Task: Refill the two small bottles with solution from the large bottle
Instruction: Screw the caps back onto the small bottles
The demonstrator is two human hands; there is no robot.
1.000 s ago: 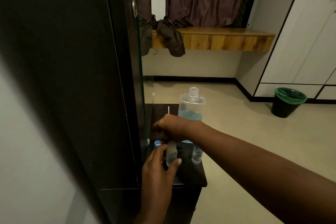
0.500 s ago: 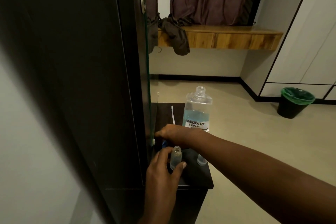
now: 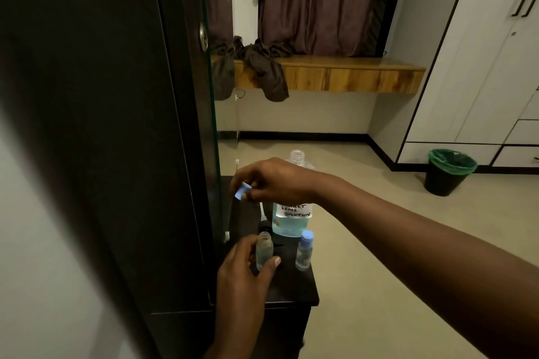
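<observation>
Small bottle, uncapped, upright on the dark table; left hand pinching its body.
Right hand pinches blue cap. Bottle likely light, tippy, smooth plastic; hold mid-body. Large bottle behind, open, heavier.

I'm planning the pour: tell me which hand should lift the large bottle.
Right. The left hand steadies the open small bottle; the right hand, holding only a blue cap, hovers beside the large bottle.
</observation>
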